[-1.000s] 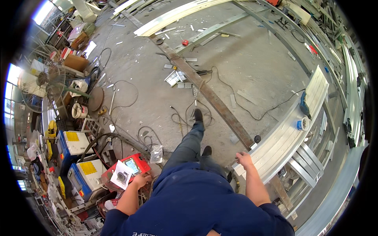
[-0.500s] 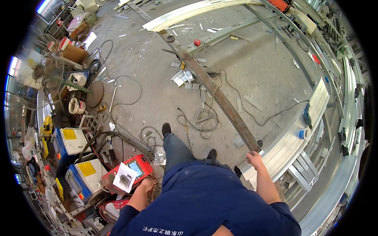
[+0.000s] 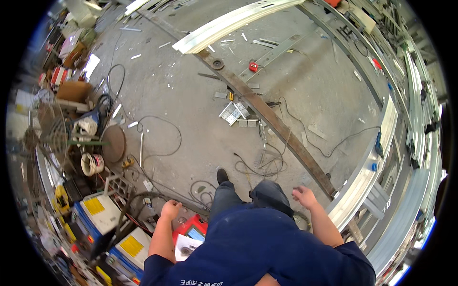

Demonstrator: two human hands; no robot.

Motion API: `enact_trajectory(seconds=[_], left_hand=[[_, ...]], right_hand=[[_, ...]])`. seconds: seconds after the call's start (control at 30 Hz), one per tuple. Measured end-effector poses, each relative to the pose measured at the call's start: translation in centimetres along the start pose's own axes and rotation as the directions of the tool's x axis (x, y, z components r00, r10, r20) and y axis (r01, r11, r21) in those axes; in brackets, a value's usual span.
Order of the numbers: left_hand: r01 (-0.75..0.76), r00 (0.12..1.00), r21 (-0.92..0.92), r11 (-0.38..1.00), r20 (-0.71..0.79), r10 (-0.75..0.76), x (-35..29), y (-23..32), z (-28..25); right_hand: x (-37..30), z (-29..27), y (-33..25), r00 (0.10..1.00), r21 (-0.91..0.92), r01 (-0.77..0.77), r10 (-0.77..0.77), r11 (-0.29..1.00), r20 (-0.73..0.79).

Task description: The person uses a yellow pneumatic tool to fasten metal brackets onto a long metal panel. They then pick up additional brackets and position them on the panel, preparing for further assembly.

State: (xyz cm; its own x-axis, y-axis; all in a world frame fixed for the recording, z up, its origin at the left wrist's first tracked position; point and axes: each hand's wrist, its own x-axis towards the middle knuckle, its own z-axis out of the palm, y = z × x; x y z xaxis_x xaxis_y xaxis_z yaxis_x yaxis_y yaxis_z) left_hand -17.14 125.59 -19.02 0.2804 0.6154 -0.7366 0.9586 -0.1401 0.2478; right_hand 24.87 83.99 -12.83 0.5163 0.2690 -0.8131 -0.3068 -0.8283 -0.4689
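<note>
My left hand (image 3: 171, 209) hangs in the air over the floor cables, its fingers curled in with nothing visible in them. Below it is a red machine (image 3: 196, 227) with a small screen, a white sheet (image 3: 186, 247) lying against it, partly hidden by my arm and shirt. My right hand (image 3: 304, 197) is loosely bent with its fingers a little apart and no object showing in it. It hovers left of the near end of a long brown steel beam (image 3: 272, 117), not touching it. Right of that hand lies a stack of pale metal profiles (image 3: 354, 194).
Loose cables (image 3: 260, 164) lie on the floor ahead, near perforated metal plates (image 3: 234, 113) and a red tape measure (image 3: 253, 66). Blue-and-white machines (image 3: 102, 212), a bucket (image 3: 91, 164) and a fan (image 3: 51, 131) crowd the left. A blue power tool (image 3: 378, 144) rests on the right-hand profiles.
My left hand has come away from beside the red machine and moved forward. My right hand has left the beam's end. My body and view have shifted, and my legs have stepped.
</note>
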Motion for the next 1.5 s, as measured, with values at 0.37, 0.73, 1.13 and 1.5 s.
enact_trajectory(seconds=[0.37,0.73,1.13,1.5], left_hand=[[-0.123,0.982,-0.045,0.991,0.138,0.128,15.8,12.4,-9.1],[-0.221,0.953,0.278,0.935,0.265,0.146,27.3,20.0,-22.1],[-0.797,0.542,0.519,0.309,0.84,-0.015,48.4,32.8,-27.2],[-0.865,-0.062,0.226,0.449,0.839,-0.541,45.6,39.2,-32.6]], right_hand=[[11.4,1.5,-8.1,0.998,-0.483,-0.019,0.043,0.876,0.04],[27.0,4.6,-26.7,0.995,-0.105,-0.098,0.099,0.99,0.0],[23.2,27.1,-31.3,0.958,-0.235,-0.081,0.141,0.969,0.25],[16.7,35.4,-37.8,0.815,0.46,0.018,-0.28,0.888,0.508]])
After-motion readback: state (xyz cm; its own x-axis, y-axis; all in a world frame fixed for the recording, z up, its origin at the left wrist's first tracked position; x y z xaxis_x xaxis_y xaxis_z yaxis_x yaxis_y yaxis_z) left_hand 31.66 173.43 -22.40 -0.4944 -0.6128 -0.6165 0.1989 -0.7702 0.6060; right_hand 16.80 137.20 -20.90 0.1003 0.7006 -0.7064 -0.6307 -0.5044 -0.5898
